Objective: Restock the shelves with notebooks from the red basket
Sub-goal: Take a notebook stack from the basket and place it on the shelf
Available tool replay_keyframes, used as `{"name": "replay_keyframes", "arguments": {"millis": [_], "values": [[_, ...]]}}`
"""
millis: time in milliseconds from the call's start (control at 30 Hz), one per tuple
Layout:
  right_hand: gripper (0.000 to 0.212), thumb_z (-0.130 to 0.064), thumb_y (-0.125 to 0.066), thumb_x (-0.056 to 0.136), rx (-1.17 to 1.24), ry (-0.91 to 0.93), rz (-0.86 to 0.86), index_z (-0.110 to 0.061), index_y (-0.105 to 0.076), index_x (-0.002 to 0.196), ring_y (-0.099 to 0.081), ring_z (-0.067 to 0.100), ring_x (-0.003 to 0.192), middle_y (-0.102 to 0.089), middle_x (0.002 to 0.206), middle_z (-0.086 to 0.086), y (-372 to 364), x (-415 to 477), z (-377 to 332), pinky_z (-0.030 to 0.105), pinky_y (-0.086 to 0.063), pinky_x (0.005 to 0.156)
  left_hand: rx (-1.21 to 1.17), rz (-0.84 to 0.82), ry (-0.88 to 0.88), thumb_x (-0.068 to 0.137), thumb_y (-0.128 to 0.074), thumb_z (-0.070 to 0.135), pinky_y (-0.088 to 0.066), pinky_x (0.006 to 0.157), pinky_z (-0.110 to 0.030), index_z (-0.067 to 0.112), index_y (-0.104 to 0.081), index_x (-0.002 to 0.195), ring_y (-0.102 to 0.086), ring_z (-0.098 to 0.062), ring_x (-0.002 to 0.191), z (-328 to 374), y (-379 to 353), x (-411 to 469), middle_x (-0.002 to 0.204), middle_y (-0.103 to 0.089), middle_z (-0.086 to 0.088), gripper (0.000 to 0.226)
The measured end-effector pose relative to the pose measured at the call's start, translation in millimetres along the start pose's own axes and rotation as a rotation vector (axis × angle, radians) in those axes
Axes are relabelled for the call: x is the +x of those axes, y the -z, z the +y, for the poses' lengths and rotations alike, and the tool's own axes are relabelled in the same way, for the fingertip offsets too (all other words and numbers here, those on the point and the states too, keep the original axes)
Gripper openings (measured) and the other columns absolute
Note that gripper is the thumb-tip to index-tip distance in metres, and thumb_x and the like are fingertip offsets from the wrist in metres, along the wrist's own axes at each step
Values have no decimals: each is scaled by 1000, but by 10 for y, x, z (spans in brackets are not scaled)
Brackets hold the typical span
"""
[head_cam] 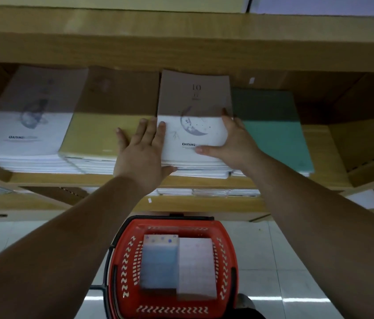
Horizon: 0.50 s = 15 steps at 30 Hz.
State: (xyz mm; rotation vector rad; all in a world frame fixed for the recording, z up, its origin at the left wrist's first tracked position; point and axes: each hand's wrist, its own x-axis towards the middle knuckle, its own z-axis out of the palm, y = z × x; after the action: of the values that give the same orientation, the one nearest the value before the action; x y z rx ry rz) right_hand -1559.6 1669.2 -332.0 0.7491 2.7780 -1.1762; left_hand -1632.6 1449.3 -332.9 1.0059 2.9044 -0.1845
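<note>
Mid-frame on shelf (66,178), white notebook (193,125) tops centre stack (199,168). Left hand (142,150) spread flat against its left edge; right hand (234,143) clasps right edge, thumb on cover. Basket (121,261) bottom centre.

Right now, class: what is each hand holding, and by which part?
The right hand grips the moon notebook at its front right corner; the left hand lies flat on its left edge.
</note>
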Motion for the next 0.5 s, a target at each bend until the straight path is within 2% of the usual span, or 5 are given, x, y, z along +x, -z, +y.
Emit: {"name": "replay_keyframes", "arguments": {"millis": [133,233,333,433,500], "values": [[124,-56,-95,53,114,-47,-7,-28,-33,157,-46,18,136,-42,153,1,34,90,-63,32,-39,115,-227,-14,29,68,-46,90,0,122,-59,19,-3,161,2,-25,156,114,105,14,169,-5,-10,124],[88,-32,-90,74,335,-39,79,-24,-46,150,-61,15,119,-61,137,-2,97,4,-1,32,-53,101,-492,66,59,63,-53,87,-10,123,-52,17,-19,160,-11,-28,155,321,215,-95,166,-21,-14,124],[69,-13,-76,88,427,-50,125,-22,-48,150,-62,17,119,-61,137,0,260,-66,45,29,-54,97,-829,124,133,72,-83,54,-21,123,-39,24,-25,159,-16,-24,154,606,356,-184,165,-21,-10,109],[57,0,-63,91,446,-55,132,-21,-56,144,-66,13,104,-67,123,-1,502,-167,126,12,-54,72,-933,209,142,84,-79,21,-32,115,-28,29,-30,157,-37,-25,145,891,500,-215,161,-34,-8,88],[47,3,-58,94,474,-82,151,-17,-63,135,-67,12,98,-70,114,-1,718,-284,228,16,-56,70,-972,225,103,88,-68,3,-34,117,-29,29,-35,154,-40,-23,144,1090,537,-267,160,-36,-5,79]]}}
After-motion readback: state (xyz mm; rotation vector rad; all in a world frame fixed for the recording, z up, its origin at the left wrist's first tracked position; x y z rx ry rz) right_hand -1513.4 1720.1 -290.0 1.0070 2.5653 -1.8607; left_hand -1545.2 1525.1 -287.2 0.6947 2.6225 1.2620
